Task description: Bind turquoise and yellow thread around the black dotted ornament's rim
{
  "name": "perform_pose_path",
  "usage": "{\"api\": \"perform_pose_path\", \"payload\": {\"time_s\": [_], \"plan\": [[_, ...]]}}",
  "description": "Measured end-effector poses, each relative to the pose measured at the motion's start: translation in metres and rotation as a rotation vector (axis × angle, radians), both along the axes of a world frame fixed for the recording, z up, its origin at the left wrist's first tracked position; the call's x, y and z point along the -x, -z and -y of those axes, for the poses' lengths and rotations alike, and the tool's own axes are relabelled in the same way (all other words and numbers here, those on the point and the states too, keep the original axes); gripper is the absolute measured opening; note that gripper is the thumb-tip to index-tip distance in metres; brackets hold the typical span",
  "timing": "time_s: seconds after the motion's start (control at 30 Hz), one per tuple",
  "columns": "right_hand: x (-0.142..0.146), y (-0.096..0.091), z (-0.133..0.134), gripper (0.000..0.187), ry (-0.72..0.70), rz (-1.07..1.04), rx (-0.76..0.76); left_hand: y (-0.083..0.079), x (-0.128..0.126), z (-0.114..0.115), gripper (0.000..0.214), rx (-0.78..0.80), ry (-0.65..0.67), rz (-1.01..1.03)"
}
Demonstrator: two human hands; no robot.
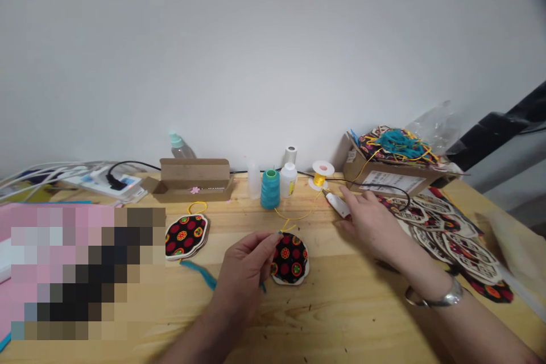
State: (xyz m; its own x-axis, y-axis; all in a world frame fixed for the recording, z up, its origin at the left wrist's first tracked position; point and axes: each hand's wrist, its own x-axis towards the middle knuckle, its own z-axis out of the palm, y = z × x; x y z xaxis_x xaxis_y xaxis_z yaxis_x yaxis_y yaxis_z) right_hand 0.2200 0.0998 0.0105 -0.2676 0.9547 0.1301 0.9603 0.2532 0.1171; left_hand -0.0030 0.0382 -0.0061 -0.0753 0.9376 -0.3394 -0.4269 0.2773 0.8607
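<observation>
A dark, flower-patterned fabric piece with a pale scalloped edge [290, 260] lies near the table's middle, a yellow cord loop at its top. Thumb and fingers of my left hand [249, 261] pinch its upper left edge; a bit of teal thread shows below them. Farther right, my right hand [373, 224] has thumb and fingers around the rear of a white handheld tool [338, 205]. Its narrow tip points toward a spool of yellow cord [323, 175]. From a teal thread cone [270, 190], yellow cord curves over toward that spool.
To the left lies a stack of similar patterned pieces [187, 236] with a teal tassel [205, 274]. An open cardboard box [194, 185] and bottles [289, 180] stand along the wall. At right are a filled carton [384, 178], many cut pieces [452, 239] and a black cable [405, 192].
</observation>
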Motion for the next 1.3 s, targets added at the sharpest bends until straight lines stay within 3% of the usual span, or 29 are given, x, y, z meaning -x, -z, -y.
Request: {"api": "perform_pose_path", "payload": {"time_s": [0.27, 0.43, 0.5, 0.6, 0.73, 0.87, 1.0, 1.13, 1.3], "plan": [[-0.02, 0.013, 0.003, 0.053, -0.038, -0.016, 0.028, -0.002, -0.001, 0.0, 0.019, 0.006, -0.007, 0.01], [-0.029, 0.004, 0.009, 0.054, -0.024, -0.019, 0.025, -0.003, -0.001, -0.001, 0.018, 0.012, -0.005, 0.018], [-0.015, -0.003, 0.013, 0.049, -0.087, -0.177, -0.005, -0.003, -0.001, 0.0, 0.018, 0.011, 0.005, 0.016], [0.029, -0.008, 0.022, 0.032, -0.208, -0.66, 0.044, -0.003, -0.001, 0.001, 0.019, 0.008, 0.021, 0.017], [0.085, 0.005, 0.034, 0.044, -0.195, -1.394, 0.307, -0.005, -0.001, 0.001, 0.017, 0.005, 0.037, 0.032], [0.097, 0.018, 0.04, 0.043, -0.127, -1.875, 0.606, -0.004, -0.001, 0.001, 0.016, -0.016, 0.051, 0.046], [0.092, 0.019, 0.042, 0.028, -0.04, -1.965, 0.741, -0.002, -0.002, 0.0, 0.015, -0.015, 0.023, 0.021], [0.092, 0.02, 0.041, 0.021, 0.07, -1.913, 0.722, 0.0, -0.002, 0.0, 0.014, -0.017, 0.021, -0.044], [0.091, 0.022, 0.04, 0.012, 0.111, -1.912, 0.656, -0.001, -0.004, 0.003, 0.015, -0.026, 0.11, -0.116]]}}
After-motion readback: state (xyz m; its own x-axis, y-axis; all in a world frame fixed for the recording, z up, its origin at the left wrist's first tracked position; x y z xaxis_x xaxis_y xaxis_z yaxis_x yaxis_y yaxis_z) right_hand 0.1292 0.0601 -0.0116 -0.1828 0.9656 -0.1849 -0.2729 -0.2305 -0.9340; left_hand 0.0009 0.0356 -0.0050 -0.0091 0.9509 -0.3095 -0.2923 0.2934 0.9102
